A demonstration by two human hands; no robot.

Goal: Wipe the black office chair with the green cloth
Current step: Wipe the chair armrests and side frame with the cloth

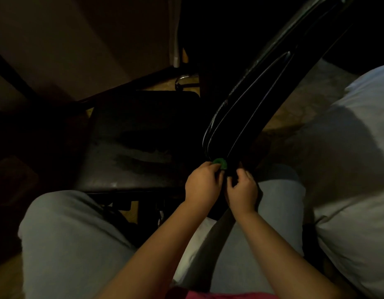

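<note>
The black office chair [143,134] stands in front of me in dim light, its worn seat at centre left. Its glossy black backrest [251,93] runs diagonally from the upper right down to my hands. My left hand [203,183] grips a bunched green cloth [220,163] against the lower end of the backrest; only a small green wad shows above my fingers. Right beside it, my right hand [242,189] has its fingers curled round the dark lower edge of the backrest.
My knees in grey trousers [68,234] fill the lower frame. A white pillow or duvet [355,158] lies at the right. A chrome chair part [182,79] and patterned floor show behind the seat. A dark wall and furniture stand at the left.
</note>
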